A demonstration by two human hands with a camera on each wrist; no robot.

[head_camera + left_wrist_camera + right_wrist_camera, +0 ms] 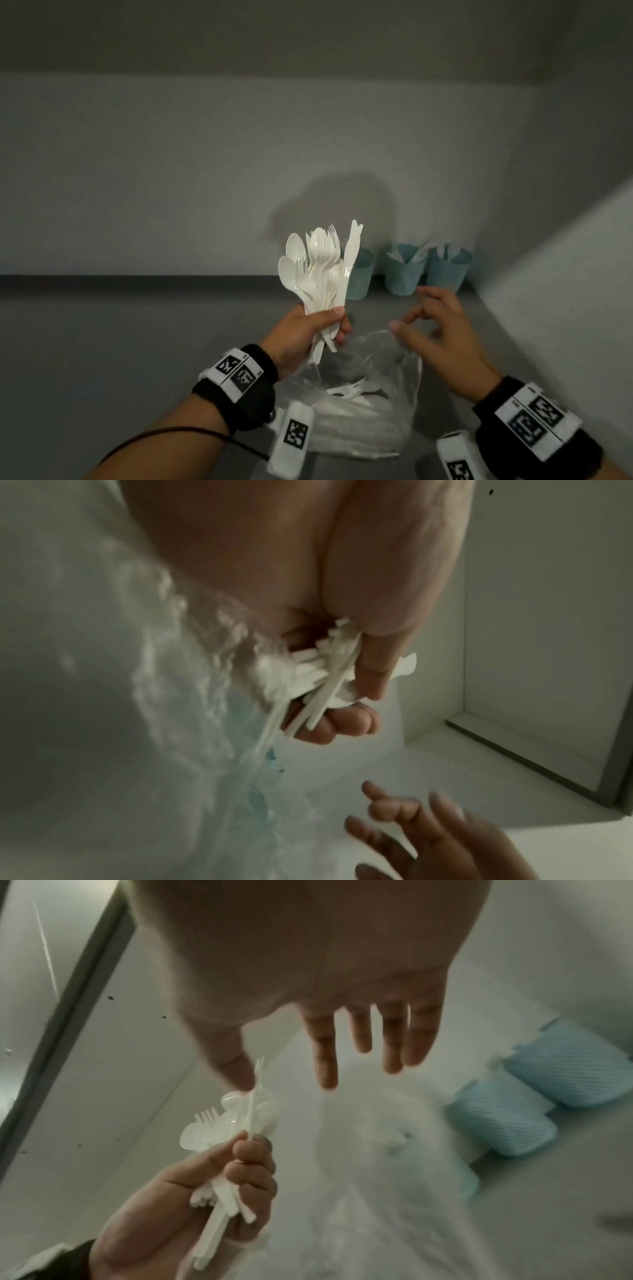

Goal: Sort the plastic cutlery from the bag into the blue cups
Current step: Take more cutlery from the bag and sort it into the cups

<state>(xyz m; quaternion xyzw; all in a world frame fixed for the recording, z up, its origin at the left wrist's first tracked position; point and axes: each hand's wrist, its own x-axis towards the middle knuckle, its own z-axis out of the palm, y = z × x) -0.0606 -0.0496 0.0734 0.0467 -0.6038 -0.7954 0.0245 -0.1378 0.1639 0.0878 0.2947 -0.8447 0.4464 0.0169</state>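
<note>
My left hand grips a fanned bunch of white plastic cutlery by the handles, held upright above the bag; spoons, forks and a knife show in it. The same bunch of cutlery shows in the right wrist view, and its handles in the left wrist view. My right hand hovers to the right of it, fingers straight and spread, holding nothing. A clear plastic bag with more white cutlery lies below the hands. Three blue cups stand against the back wall, the two right ones holding white pieces.
The cups stand in the corner where the back wall meets a side wall on the right. The grey counter stretches to the left of the bag.
</note>
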